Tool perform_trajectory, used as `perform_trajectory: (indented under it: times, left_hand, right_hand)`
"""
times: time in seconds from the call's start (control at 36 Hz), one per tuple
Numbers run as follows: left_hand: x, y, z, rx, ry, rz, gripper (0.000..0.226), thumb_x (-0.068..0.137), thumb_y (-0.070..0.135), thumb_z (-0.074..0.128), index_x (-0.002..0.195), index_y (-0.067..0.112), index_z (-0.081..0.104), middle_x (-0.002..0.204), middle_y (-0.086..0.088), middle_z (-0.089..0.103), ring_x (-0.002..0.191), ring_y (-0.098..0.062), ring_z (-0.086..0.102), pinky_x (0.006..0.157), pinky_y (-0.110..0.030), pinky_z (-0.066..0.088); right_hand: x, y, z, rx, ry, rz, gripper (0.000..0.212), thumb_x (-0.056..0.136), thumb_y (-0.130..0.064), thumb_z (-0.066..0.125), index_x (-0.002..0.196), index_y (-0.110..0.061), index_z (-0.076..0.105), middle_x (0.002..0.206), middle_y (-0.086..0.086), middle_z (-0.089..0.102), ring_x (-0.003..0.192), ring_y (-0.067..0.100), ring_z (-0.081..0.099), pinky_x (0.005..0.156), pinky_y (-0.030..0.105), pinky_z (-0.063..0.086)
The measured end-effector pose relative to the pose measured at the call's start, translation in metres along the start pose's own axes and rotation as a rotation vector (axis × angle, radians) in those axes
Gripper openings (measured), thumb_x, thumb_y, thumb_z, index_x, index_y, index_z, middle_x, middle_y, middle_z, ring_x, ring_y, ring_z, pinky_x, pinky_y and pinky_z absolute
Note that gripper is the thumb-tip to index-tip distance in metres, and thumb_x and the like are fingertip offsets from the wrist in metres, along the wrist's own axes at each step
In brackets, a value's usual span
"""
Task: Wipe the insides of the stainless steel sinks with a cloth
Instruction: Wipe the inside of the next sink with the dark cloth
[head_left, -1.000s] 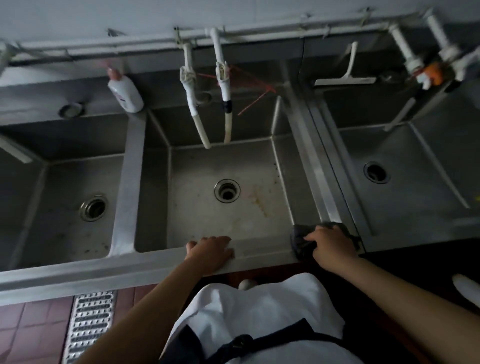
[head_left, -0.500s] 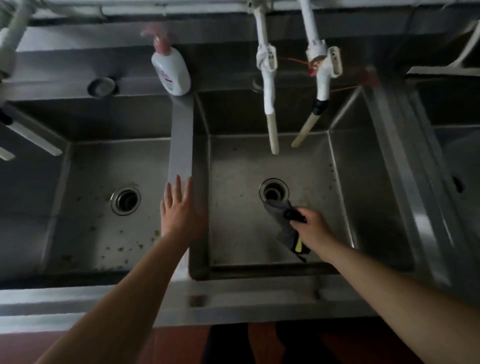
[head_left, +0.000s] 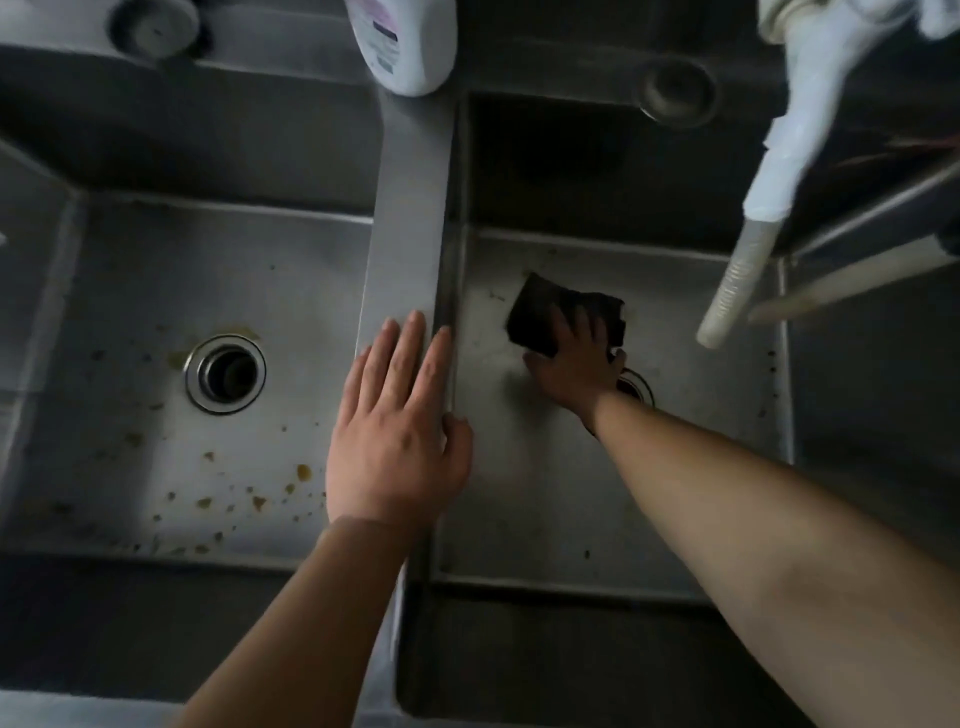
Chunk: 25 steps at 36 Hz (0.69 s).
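Two stainless steel sinks lie side by side under me. In the right sink (head_left: 701, 467) my right hand (head_left: 576, 364) presses a dark cloth (head_left: 545, 317) flat on the floor, just left of the far side of its drain (head_left: 636, 387), which the hand partly hides. My left hand (head_left: 400, 431) lies flat, fingers spread, on the steel divider (head_left: 410, 218) between the basins. The left sink (head_left: 130, 322) has brown food specks scattered over its floor around an open drain (head_left: 226, 374).
A white bottle (head_left: 402, 41) stands on the back ledge at the head of the divider. A white tap with a ribbed hose (head_left: 748, 249) hangs over the right sink's far right part. Round holes sit in the back ledge (head_left: 678, 91).
I have leaned in closer. My right hand has carried the cloth from the near side of the drain to the far left of it. My left hand stays on the divider.
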<state>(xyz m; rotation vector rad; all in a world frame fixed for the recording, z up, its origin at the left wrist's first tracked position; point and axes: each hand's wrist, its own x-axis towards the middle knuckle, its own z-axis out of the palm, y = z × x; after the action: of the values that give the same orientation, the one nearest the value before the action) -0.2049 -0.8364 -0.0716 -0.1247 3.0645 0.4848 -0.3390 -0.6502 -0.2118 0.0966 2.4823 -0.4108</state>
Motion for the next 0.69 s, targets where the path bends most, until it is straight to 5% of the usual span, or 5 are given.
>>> perform_trajectory:
  times: [0.28, 0.5, 0.69]
  left_hand:
    - [0.003, -0.003, 0.003, 0.009, 0.069, 0.019, 0.067, 0.081, 0.023, 0.056, 0.146, 0.013, 0.047, 0.161, -0.008, 0.027, 0.151, -0.026, 0.018, 0.121, -0.048, 0.02]
    - [0.005, -0.001, -0.001, 0.008, 0.073, 0.018, 0.07, 0.075, 0.017, 0.061, 0.144, 0.011, 0.05, 0.16, -0.008, 0.029, 0.15, -0.027, 0.021, 0.12, -0.049, 0.023]
    - [0.005, -0.001, -0.002, 0.006, 0.056, 0.012, 0.069, 0.078, 0.02, 0.056, 0.146, 0.013, 0.047, 0.161, -0.007, 0.027, 0.151, -0.025, 0.019, 0.122, -0.045, 0.019]
  right_hand:
    - [0.066, 0.003, 0.023, -0.067, -0.026, 0.036, 0.07, 0.097, -0.064, 0.027, 0.154, -0.042, -0.008, 0.163, -0.001, -0.024, 0.147, 0.03, -0.026, 0.115, 0.06, -0.012]
    - [0.127, -0.042, 0.004, 0.006, 0.04, 0.046, 0.072, 0.095, -0.062, 0.034, 0.153, -0.044, -0.005, 0.163, 0.001, -0.022, 0.148, 0.033, -0.024, 0.112, 0.065, -0.011]
    - [0.072, -0.052, 0.06, -0.199, -0.069, -0.278, 0.073, 0.095, -0.063, 0.034, 0.153, -0.044, -0.004, 0.164, 0.0, -0.019, 0.148, 0.031, -0.023, 0.112, 0.062, -0.014]
